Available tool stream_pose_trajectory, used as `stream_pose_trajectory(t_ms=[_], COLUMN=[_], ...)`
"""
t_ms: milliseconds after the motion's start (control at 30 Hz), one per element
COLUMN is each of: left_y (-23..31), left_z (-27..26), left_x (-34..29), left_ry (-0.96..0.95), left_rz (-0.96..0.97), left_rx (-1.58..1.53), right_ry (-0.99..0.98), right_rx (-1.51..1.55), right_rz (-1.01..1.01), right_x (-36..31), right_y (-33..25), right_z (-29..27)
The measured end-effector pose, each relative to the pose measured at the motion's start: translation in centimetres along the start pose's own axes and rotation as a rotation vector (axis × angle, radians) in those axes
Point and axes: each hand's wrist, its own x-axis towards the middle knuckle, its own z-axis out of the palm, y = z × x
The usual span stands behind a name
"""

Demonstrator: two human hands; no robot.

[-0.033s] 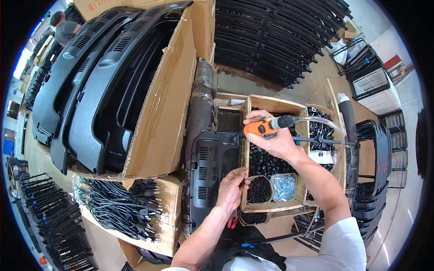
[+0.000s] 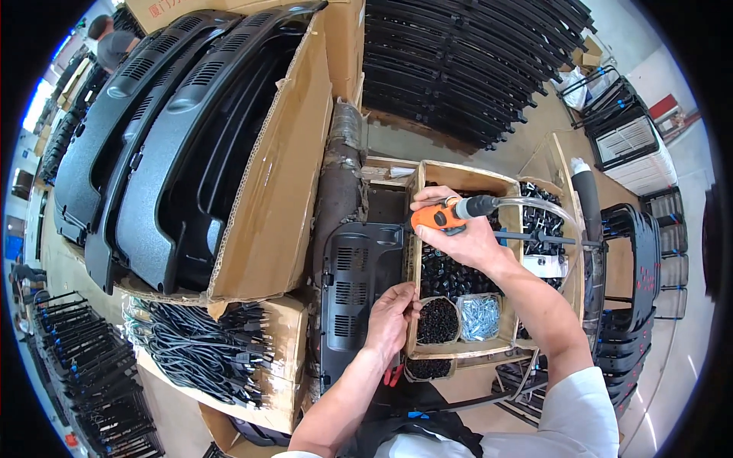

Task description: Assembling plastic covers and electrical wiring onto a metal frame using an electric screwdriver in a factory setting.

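My right hand (image 2: pixel 472 248) is wrapped round an orange air screwdriver (image 2: pixel 435 219) with a dark end and a clear hose (image 2: pixel 538 202). The tool is over the left side of a wooden compartment box (image 2: pixel 467 172); its tip is hard to see. My left hand (image 2: pixel 388 324) is closed in a pinch by the box's left wall, and what lies between the fingertips is hidden. A black vented plastic cover (image 2: pixel 350 298) lies to its left. Inside the box are black plastic parts (image 2: pixel 450 278), a round tub of small black screws (image 2: pixel 437 320) and a tub of silver screws (image 2: pixel 480 317).
At left, a cardboard carton (image 2: pixel 259 198) holds large black covers (image 2: pixel 145 221); bundled black cables (image 2: pixel 195 351) lie below it. Black bars (image 2: pixel 458 69) are stacked at the back. Black frames (image 2: pixel 630 282) stand at right. Another person (image 2: pixel 114 44) is at the far upper left.
The person at the far upper left has shifted slightly. Both my hands and the screwdriver stay where they were.
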Motion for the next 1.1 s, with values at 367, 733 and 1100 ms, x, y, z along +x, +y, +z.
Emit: stream_pose_trajectory(t_ms=[367,733,1100], left_y=[0.7,2.8,5.9], left_z=[1.1,2.9,3.7], left_x=[3.2,7.0,6.8], left_ry=[0.036,0.065,-0.038], left_rz=[0.033,-0.003,-0.047], left_rx=[-0.227,-0.506,-0.707], right_ry=[-0.154,-0.099,-0.134], right_rx=[-0.313,0.117,0.121], right_rz=[-0.057,-0.006,-0.061], right_x=[1.2,-0.6,-0.7], right_y=[-1.5,-3.6,-4.3], right_z=[0.2,-0.1,0.1])
